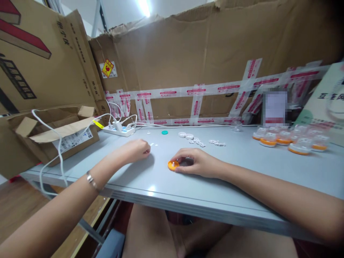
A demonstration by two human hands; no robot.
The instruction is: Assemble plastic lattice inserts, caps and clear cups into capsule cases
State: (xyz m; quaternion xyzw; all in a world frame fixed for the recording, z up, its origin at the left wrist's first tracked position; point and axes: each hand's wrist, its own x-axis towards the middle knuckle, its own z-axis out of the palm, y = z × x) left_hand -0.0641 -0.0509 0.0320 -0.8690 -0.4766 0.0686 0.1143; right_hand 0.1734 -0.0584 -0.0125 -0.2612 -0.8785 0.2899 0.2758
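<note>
My right hand (196, 162) rests on the grey table (242, 168), its fingers curled round a small orange disc (173, 165) with a white stud in its middle. My left hand (137, 149) lies to the left with the fingers pinched together beside tiny white pieces (153, 144); what the pinch holds is too small to tell. Just beyond the hands lie a teal ring (165, 132), two white caps (186, 135) and loose small white parts (206, 142).
Several clear pieces with orange bases (285, 141) stand at the far right. A white power strip (119, 129) with cables sits at the back left beside an open cardboard box (53, 138). Taped cardboard walls (204, 71) close the back and left.
</note>
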